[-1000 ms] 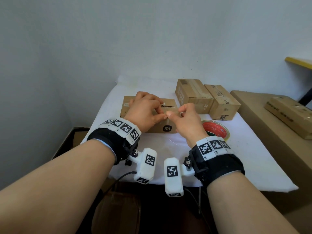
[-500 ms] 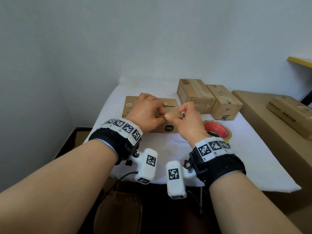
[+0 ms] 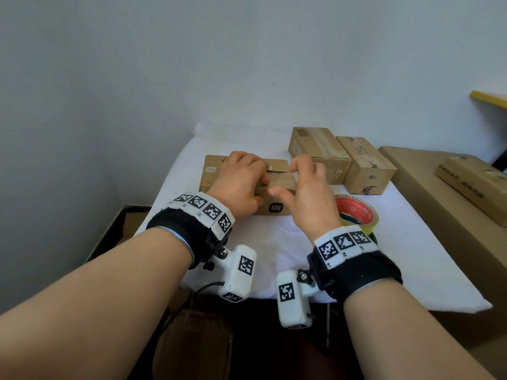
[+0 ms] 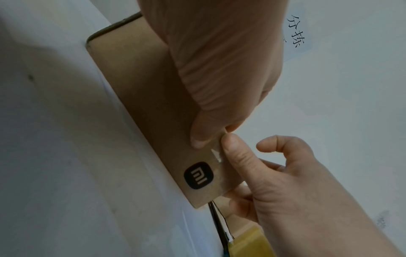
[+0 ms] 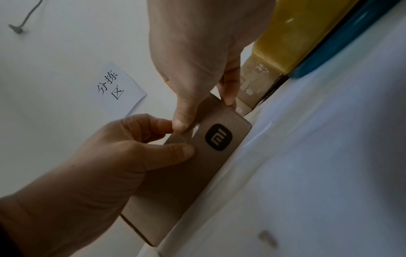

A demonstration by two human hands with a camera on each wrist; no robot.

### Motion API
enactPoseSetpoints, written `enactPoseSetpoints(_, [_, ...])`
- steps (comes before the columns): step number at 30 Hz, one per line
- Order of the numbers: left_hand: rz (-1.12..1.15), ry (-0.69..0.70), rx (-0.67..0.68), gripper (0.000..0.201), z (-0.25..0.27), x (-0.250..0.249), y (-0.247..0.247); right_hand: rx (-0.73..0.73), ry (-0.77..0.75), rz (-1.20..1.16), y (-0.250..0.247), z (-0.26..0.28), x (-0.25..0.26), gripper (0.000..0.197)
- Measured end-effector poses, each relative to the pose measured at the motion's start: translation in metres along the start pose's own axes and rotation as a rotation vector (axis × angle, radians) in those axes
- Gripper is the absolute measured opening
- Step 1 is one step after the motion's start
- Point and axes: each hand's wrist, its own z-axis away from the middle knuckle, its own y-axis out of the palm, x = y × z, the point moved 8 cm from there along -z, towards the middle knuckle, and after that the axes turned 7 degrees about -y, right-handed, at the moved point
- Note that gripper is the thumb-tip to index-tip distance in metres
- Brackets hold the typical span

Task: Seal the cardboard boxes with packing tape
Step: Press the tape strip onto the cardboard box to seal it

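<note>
A flat cardboard box point(image 3: 275, 208) with a black logo lies on the white-covered table point(image 3: 411, 256). My left hand point(image 3: 241, 182) sits on its top with curled fingers, and its thumb point(image 5: 175, 151) presses the front face. My right hand point(image 3: 304, 193) holds the box's right end. Its thumb point(image 4: 237, 156) presses on the front face at the top edge, beside a strip of clear tape point(image 4: 216, 154), and its other fingers curl round the end. The lid seam point(image 3: 277, 171) shows between the hands. A tape roll point(image 3: 356, 212) with a red core lies just right of my right wrist.
Two more cardboard boxes point(image 3: 318, 149) point(image 3: 365, 163) stand side by side at the back right of the table. A large brown carton point(image 3: 439, 201) beside the table carries another flat box point(image 3: 474, 185). A paper note point(image 5: 116, 88) hangs on the wall behind.
Both hands pinched together at the middle of the box's front edge. Now the right hand has slid right along that edge, so the two thumbs are apart.
</note>
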Motion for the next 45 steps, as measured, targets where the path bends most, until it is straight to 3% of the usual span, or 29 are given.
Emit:
enactPoseSetpoints(9, [0.034,-0.040,-0.019,0.042,0.001,0.000,-0.004,0.019,-0.008,0.010,0.000,0.001,-0.002,0.053])
enactPoseSetpoints(14, [0.078,-0.074,-0.022,0.035,-0.001,0.003,-0.005,0.061,-0.025,0.006,0.002,0.001,0.000,0.047])
enactPoseSetpoints(19, [0.085,-0.084,-0.019,0.024,-0.001,0.004,-0.006,0.146,-0.022,0.036,0.003,0.003,-0.001,0.053])
enactPoseSetpoints(27, [0.058,-0.076,0.029,0.024,-0.002,0.005,-0.002,0.099,-0.020,0.049,0.004,0.004,0.001,0.020])
enactPoseSetpoints(31, [0.030,-0.062,0.038,0.030,-0.001,0.005,-0.002,0.086,-0.005,0.041,0.007,0.005,0.002,0.028])
enactPoseSetpoints(35, [-0.041,-0.066,0.064,0.036,-0.001,0.003,0.000,0.123,0.085,-0.012,0.003,0.003,-0.004,0.041])
enactPoseSetpoints(38, [-0.122,-0.068,0.083,0.042,0.000,0.000,0.002,0.075,0.232,-0.197,-0.004,0.001,-0.022,0.055])
enactPoseSetpoints(42, [-0.174,-0.048,0.054,0.055,0.002,-0.004,0.002,0.064,0.436,-0.353,0.000,0.000,-0.039,0.057])
enactPoseSetpoints(45, [-0.198,-0.037,0.056,0.072,0.003,-0.006,0.002,0.115,0.480,-0.386,0.011,-0.002,-0.039,0.061])
